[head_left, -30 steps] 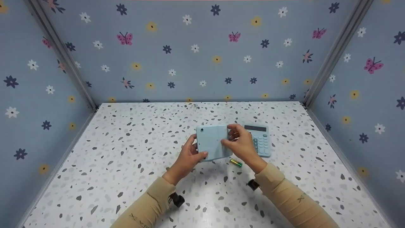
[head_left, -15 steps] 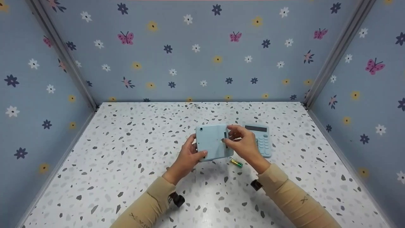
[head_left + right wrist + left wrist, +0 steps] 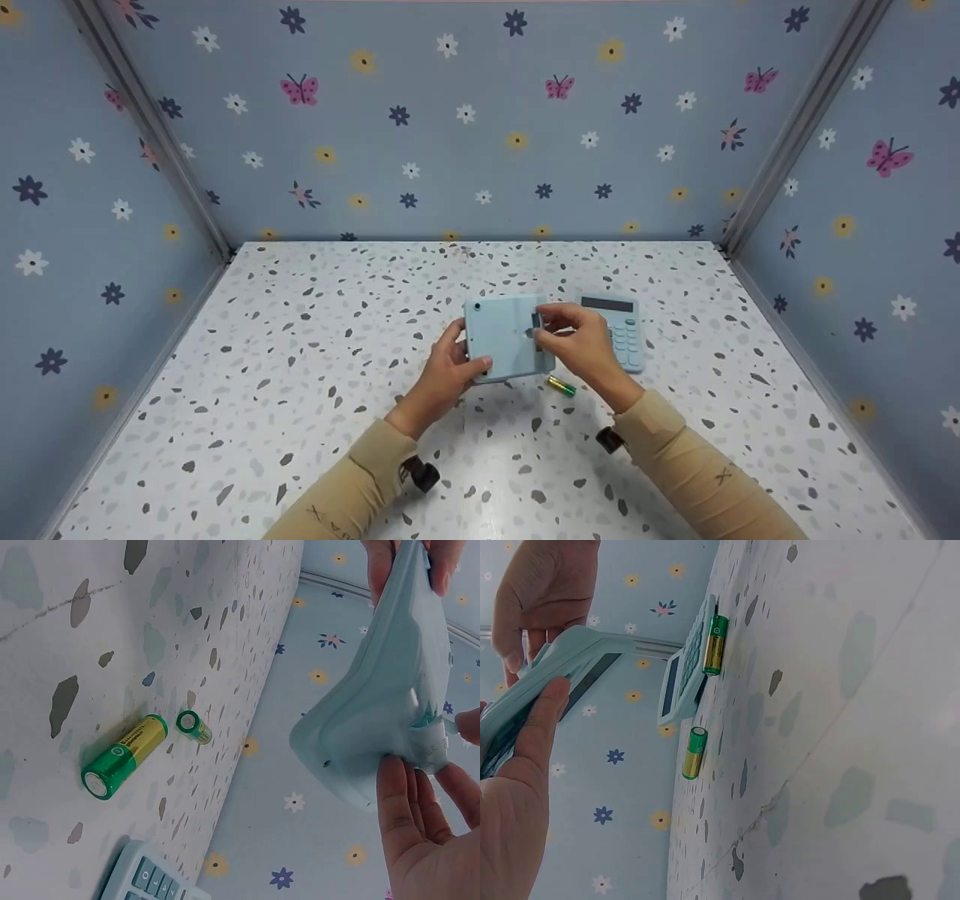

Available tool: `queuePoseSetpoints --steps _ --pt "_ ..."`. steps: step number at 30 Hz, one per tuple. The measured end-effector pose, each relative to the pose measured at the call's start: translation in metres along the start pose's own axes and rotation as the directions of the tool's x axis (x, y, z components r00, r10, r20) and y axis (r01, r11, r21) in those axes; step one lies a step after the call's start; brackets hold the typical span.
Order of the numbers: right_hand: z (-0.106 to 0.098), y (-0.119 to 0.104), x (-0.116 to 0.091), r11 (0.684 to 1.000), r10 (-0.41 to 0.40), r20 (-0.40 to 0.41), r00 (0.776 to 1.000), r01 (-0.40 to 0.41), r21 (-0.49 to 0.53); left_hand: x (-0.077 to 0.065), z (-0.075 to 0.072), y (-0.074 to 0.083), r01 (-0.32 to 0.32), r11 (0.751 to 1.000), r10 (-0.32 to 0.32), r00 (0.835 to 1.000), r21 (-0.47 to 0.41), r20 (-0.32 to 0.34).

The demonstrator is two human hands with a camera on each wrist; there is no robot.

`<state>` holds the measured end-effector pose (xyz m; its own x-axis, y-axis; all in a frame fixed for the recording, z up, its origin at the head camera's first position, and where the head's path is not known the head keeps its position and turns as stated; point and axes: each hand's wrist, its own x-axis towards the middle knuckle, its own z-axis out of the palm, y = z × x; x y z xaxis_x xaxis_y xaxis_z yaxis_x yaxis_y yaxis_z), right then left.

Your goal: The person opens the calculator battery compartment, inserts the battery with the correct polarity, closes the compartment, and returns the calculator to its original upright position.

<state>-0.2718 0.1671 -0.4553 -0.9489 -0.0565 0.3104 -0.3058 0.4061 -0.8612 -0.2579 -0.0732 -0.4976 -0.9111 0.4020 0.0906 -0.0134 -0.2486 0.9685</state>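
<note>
A light blue calculator (image 3: 502,337) is held up with its back toward the head view. My left hand (image 3: 450,367) grips its left side, thumb on the back; the left wrist view shows its screen (image 3: 589,686) facing away from me. A dark slot (image 3: 536,321) shows at the back's right end. There my right hand (image 3: 581,341) pinches a small pale blue piece (image 3: 431,746), seemingly the battery cover, partly hidden by the fingers. Below the calculator lies a green-and-gold battery (image 3: 561,385); a second battery (image 3: 193,726) shows in the wrist views.
Another light blue calculator (image 3: 626,345) lies face up on the speckled white table (image 3: 337,450), right behind my right hand. Blue flowered walls (image 3: 465,150) enclose the table at the back and both sides.
My right hand has shifted slightly right, and the dark slot has come into view at the calculator's right end. The left hand has stayed almost in place.
</note>
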Motion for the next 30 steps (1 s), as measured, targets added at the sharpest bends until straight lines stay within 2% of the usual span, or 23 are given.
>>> queuePoseSetpoints --steps 9,14,30 --pt "-0.0063 0.0053 -0.0013 0.997 -0.044 0.083 0.996 0.039 0.06 0.0005 -0.003 -0.0024 0.013 1.0 -0.013 1.0 -0.009 -0.007" --pt "-0.0077 0.0063 -0.0026 0.997 -0.07 0.11 0.991 0.065 0.048 0.0011 -0.0044 -0.0032 0.018 1.0 -0.018 1.0 -0.005 -0.012" --pt "-0.0043 0.004 -0.0082 0.993 -0.116 0.087 0.989 0.118 -0.014 0.0021 -0.0051 -0.0036 0.028 1.0 -0.028 0.999 -0.002 -0.019"
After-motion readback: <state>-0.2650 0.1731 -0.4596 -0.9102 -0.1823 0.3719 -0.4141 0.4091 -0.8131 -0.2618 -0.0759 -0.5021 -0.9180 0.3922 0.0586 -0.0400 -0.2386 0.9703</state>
